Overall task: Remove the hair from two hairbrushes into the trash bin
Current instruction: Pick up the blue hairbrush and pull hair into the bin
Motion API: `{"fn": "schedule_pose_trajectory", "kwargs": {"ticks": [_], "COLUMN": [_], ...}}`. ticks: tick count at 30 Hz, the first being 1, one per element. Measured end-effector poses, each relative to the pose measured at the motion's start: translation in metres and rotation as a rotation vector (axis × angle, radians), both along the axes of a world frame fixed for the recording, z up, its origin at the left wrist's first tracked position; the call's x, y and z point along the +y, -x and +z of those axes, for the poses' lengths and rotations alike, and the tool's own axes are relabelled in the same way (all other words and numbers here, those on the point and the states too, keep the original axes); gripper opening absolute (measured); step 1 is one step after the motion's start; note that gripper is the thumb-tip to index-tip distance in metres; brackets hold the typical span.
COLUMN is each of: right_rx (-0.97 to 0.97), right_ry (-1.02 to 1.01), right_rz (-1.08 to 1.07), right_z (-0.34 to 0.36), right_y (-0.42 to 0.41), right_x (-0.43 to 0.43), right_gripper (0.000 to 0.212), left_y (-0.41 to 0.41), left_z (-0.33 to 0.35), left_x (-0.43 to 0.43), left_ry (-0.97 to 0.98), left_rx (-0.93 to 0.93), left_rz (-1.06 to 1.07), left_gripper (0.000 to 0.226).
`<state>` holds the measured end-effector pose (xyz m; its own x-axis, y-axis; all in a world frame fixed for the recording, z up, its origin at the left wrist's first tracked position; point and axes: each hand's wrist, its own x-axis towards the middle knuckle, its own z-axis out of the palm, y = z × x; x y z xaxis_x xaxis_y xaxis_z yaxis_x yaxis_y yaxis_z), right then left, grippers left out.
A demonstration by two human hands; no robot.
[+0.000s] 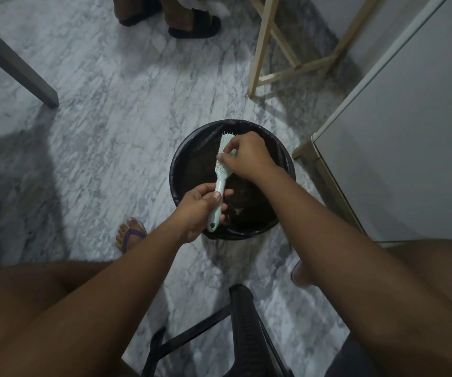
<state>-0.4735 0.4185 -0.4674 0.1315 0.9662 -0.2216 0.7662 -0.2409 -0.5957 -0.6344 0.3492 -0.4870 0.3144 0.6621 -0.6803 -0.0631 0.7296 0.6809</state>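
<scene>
Underfoot, a grey-veined marble floor [105, 148] fills most of the view, with a tall white cabinet [409, 148] standing along the right side. Near the middle sits a round trash bin [173, 170] lined with a dark bag, close to the cabinet's corner. A pale wooden frame [260, 50] stands beyond the bin, a grey table leg [15, 66] slants in at upper left, and a black plastic chair [244, 322] lies between the person's knees. The left hand [197, 210] is wrapped round the handle of a mint-green hairbrush [220, 180], holding it over the bin's open mouth with the head pointing away. The right hand [246, 156] has its fingertips pinched together on the bristles; whether hair lies between them is too small to tell.
</scene>
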Motion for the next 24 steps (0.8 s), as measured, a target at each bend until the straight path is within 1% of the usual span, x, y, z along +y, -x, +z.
{"fn": "schedule_pose_trajectory", "kwargs": {"ticks": [3,7,8,11,12,14,17,19,20,22,24], "right_rx": [0.009,0.102,0.156,0.467,0.513,0.559,0.776,0.854,0.862,0.820,0.716], "right_ry": [0.005,-0.038,-0.056,-0.041,-0.011,0.105,0.253,0.268,0.257,0.234,0.197], "right_rz": [-0.022,-0.083,-0.131,-0.425,-0.470,-0.441,-0.289,-0.190,-0.173,-0.169,-0.173], "right_z": [0.001,0.005,0.005,0.001,0.001,-0.002,0.003,0.010,0.012,0.013,0.011], "right_y": [0.000,-0.005,-0.007,-0.013,-0.015,-0.018,-0.017,-0.018,-0.019,-0.024,-0.028], "right_x": [0.001,-0.003,-0.005,-0.008,-0.008,-0.011,-0.020,-0.024,-0.024,-0.022,-0.018], "right_gripper": [0.013,0.014,0.015,0.017,0.017,0.018,0.027,0.013,0.009,0.010,0.018], "left_y": [-0.003,-0.007,-0.007,-0.004,-0.002,0.001,0.002,0.002,0.002,0.003,0.004], "left_z": [0.002,0.006,0.008,0.010,0.010,0.009,0.008,0.008,0.008,0.008,0.008], "left_x": [-0.004,-0.001,0.000,0.002,0.003,0.004,0.004,0.004,0.004,0.004,0.004], "left_ry": [0.025,0.047,0.048,0.077,0.081,0.093,0.112,0.113,0.114,0.114,0.114], "left_rx": [-0.038,-0.085,-0.088,-0.126,-0.135,-0.152,-0.180,-0.194,-0.198,-0.200,-0.201], "left_rz": [0.006,0.032,0.034,0.052,0.056,0.055,0.043,0.037,0.037,0.042,0.054], "left_gripper": [0.027,0.026,0.026,0.023,0.023,0.025,0.028,0.029,0.030,0.030,0.030]}}
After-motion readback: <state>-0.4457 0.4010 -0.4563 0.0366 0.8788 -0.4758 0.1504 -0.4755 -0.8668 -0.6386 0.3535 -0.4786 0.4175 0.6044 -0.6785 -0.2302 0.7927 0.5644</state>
